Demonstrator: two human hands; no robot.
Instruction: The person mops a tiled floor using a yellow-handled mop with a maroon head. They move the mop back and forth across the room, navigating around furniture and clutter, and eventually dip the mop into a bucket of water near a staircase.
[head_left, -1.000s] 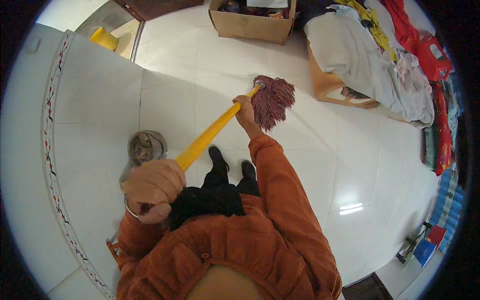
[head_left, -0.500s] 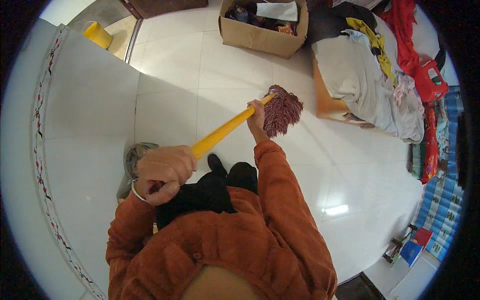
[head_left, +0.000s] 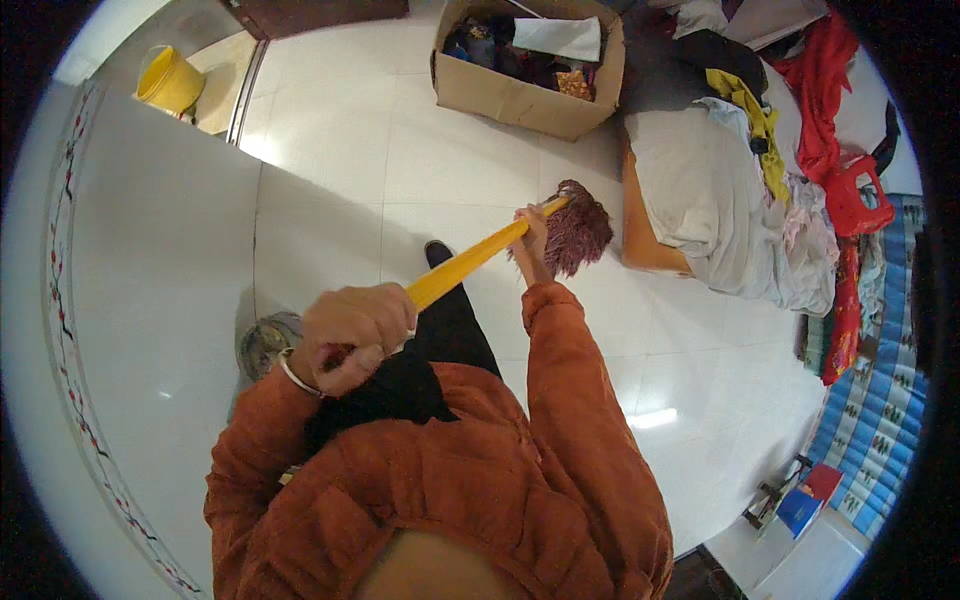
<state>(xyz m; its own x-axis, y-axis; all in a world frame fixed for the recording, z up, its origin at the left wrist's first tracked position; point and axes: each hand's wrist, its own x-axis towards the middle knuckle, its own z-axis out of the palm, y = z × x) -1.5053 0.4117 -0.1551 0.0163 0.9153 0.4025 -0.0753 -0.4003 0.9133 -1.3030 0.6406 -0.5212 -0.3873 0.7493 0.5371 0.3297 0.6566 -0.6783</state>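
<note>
A mop [head_left: 467, 268] with a yellow handle slants from my body up toward the right. Close to me, my left hand [head_left: 358, 332] is wrapped round the handle's top end, a bangle on its wrist. Farther down the handle, my right hand [head_left: 533, 240] grips it a short way above the mop head. The mop head [head_left: 582, 235], a bundle of dark reddish strands, rests on the pale tiled floor [head_left: 330, 235], partly behind my right hand. Part of the handle inside each fist is hidden.
Beyond the mop stands an open cardboard box [head_left: 520, 105] of mixed things. To the right, a low wooden piece of furniture [head_left: 648, 235] carries heaped cloths [head_left: 690, 180]. A yellow bucket [head_left: 170, 82] sits past the doorway at far left. A wall [head_left: 140, 270] runs along my left.
Both hands and the mop have shifted slightly to the right in view. One foot has stepped forward, and the box, bucket and bed of cloths appear a little nearer.
</note>
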